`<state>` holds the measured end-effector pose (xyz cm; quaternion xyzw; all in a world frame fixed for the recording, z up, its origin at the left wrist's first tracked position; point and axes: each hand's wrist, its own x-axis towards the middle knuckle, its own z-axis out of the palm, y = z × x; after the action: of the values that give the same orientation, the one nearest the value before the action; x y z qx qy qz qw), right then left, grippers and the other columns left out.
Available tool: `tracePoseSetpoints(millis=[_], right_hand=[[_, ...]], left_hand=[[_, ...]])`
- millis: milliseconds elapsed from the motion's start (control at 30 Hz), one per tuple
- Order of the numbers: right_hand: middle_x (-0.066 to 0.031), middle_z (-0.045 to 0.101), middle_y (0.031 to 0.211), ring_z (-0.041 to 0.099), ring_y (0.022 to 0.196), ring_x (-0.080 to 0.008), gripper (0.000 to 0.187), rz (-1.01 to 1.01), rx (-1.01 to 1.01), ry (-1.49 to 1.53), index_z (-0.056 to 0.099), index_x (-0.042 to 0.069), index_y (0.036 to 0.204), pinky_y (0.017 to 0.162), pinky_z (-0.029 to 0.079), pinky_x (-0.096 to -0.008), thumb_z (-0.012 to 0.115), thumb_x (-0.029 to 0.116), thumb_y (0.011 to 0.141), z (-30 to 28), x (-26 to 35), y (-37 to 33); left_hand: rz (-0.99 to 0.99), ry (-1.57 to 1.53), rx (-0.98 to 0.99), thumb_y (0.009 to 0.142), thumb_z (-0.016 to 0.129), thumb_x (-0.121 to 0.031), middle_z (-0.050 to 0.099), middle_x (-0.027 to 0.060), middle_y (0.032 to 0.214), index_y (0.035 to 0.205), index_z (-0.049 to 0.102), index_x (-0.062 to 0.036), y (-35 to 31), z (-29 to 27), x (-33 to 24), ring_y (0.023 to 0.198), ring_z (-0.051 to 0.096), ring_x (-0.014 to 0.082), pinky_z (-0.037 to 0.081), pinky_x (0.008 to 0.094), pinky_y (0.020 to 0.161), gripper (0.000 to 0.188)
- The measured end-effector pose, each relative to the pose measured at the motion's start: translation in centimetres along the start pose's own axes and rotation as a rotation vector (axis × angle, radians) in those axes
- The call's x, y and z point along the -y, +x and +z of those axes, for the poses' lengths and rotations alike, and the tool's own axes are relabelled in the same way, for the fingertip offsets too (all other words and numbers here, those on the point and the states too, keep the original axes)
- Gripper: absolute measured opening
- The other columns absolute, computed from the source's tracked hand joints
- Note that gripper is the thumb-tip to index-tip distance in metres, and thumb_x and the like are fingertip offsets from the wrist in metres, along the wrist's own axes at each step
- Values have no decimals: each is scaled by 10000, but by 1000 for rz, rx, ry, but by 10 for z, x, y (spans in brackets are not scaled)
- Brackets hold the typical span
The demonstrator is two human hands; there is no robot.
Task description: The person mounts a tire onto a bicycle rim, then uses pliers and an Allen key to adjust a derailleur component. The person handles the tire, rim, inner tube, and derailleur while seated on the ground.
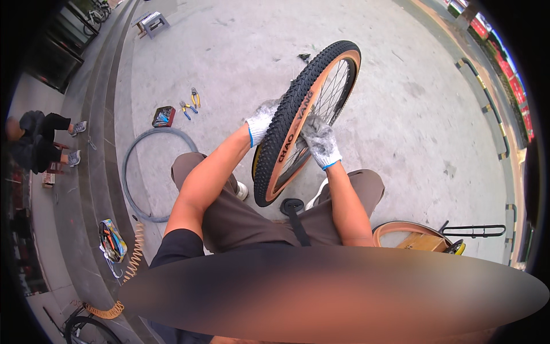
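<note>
A bicycle wheel point(297, 127) with a knobbly black tyre and tan sidewall stands tilted in front of me, between my knees. My left hand point(262, 118), in a grey-stained white glove with a blue cuff, is at the wheel's left side; the tyre hides its fingers. My right hand point(321, 139), gloved the same way, reaches to the spokes near the wheel's middle from the right. Its fingers are bent there, and what they hold is hidden. Below the wheel, a coiled black strap-like piece point(293, 207) lies by my feet.
Left on the concrete are a grey hoop point(125, 172), a red box of small parts point(164, 117) and two pairs of pliers point(188, 109). Behind them, steps carry a tool bag point(113, 241) and an orange coiled hose point(136, 252). A person point(40, 137) sits far left. A tan-walled tyre point(395, 228) lies right.
</note>
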<state>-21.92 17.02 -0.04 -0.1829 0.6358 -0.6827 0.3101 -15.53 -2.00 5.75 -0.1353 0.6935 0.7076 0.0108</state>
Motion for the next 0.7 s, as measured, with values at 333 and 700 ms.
tracePoseSetpoints(millis=[333,700], right_hand=[[-97,721,1183,739,949,-193,343,29,265,251,575,-31,1346,798,643,-332,589,-29,1004,19,-77,7],[-107,619,1276,622,1114,-278,379,681,-51,697,531,118,1392,989,543,-482,328,330,1152,22,-163,61]], left_hand=[[-52,-65,46,1039,670,-194,739,62,1054,1226,688,-41,8,-13,19,855,700,140,606,324,751,242],[-26,35,119,1088,590,-202,689,87,1309,1481,560,-76,18,-14,34,1035,677,163,585,334,877,414]])
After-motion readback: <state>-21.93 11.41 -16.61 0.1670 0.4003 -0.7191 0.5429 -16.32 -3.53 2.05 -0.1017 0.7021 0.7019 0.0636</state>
